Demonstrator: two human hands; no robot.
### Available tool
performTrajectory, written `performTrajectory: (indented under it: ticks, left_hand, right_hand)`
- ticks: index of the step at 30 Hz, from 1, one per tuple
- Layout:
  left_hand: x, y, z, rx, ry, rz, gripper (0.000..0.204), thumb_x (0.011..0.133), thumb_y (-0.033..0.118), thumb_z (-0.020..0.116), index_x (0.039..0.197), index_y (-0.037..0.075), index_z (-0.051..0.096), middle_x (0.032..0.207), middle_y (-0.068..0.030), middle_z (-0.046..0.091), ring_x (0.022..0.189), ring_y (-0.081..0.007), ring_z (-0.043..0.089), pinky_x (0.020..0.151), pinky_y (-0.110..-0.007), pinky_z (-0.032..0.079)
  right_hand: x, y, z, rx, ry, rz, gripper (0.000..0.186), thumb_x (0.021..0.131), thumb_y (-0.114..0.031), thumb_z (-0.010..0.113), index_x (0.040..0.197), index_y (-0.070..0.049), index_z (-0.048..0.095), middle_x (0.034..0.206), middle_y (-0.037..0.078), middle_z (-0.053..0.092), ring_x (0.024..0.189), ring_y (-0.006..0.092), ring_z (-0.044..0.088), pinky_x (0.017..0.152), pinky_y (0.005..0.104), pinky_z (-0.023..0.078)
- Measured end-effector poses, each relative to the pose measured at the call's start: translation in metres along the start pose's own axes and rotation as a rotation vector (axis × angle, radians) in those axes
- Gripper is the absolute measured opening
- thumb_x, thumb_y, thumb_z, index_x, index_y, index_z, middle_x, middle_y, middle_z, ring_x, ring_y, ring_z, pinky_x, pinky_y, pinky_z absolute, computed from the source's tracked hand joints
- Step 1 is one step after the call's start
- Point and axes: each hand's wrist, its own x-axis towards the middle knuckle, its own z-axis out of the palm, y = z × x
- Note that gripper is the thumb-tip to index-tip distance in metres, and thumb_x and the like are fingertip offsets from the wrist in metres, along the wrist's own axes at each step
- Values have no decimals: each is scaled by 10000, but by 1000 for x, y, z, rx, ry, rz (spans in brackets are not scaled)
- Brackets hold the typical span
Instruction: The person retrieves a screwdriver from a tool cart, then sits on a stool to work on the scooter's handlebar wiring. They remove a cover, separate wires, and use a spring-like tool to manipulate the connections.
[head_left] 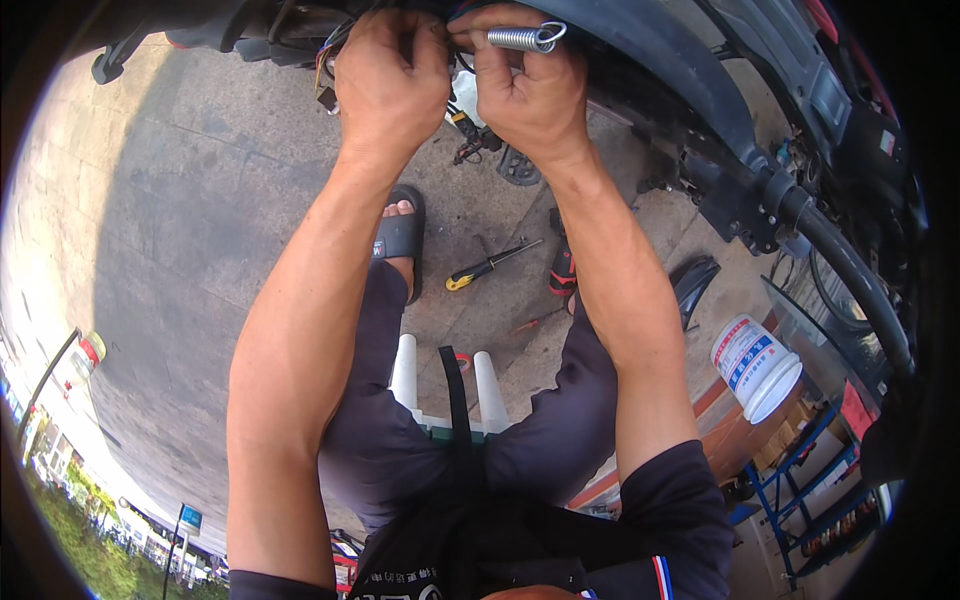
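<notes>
Both my arms reach up to the underside of a dark vehicle body [640, 50] at the top of the view. My left hand [393, 85] is closed beside thin coloured wires [325, 68], its fingertips curled in. Whatever it grips is hidden. Close to its right, my right hand [540, 100] is closed too, with the thumb bent against the fingers. A shiny metal coil spring [520, 39] with a looped end lies across those fingers at the thumb tip. Below and between the hands hangs a dark cable with a yellow-marked connector [463, 122].
On the paved ground lie a yellow-and-black screwdriver [490, 265] and a red-and-black tool [562, 265]. My sandalled foot [400, 240] is near them. To the right stand a white bucket [757, 368], a black curved bar [850, 250] and a blue rack [800, 510].
</notes>
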Motion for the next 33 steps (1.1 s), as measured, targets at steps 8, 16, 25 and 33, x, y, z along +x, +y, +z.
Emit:
performTrajectory:
  ticks: [8, 16, 25, 33]
  left_hand:
    - [-2, 0, 0, -13, 7, 63, 203, 887, 212, 688, 952, 21, 701, 818, -119, 703, 734, -233, 686, 691, -327, 525]
    - [-6, 1, -7, -153, -121, 76, 248, 832, 148, 688, 1045, 23, 692, 867, -121, 711, 796, -214, 701, 723, -306, 539]
    - [10, 22, -23, 113, -246, 107, 160, 818, 115, 644, 926, 2, 680, 873, -209, 669, 805, -358, 652, 685, -433, 513]
    - [7, 36, -17, 213, -95, 186, 131, 806, 104, 610, 865, -5, 652, 904, -248, 657, 883, -445, 633, 768, -524, 507]
  right_hand:
    - [1, 2, 2, 6, 20, -40, 121, 918, -63, 613, 1009, -37, 687, 928, 131, 729, 854, 313, 715, 739, 386, 570]
    - [1, -4, -2, -20, -15, 7, 125, 925, -95, 612, 1006, -43, 691, 909, 132, 723, 829, 324, 707, 720, 394, 562]
    - [-3, 0, 1, -14, 14, 14, 132, 916, -86, 620, 1020, -49, 693, 934, 130, 726, 857, 323, 712, 735, 389, 567]
    - [-4, 3, 4, 2, 61, -60, 121, 917, -43, 633, 1031, -20, 667, 943, 111, 733, 861, 251, 723, 750, 341, 571]
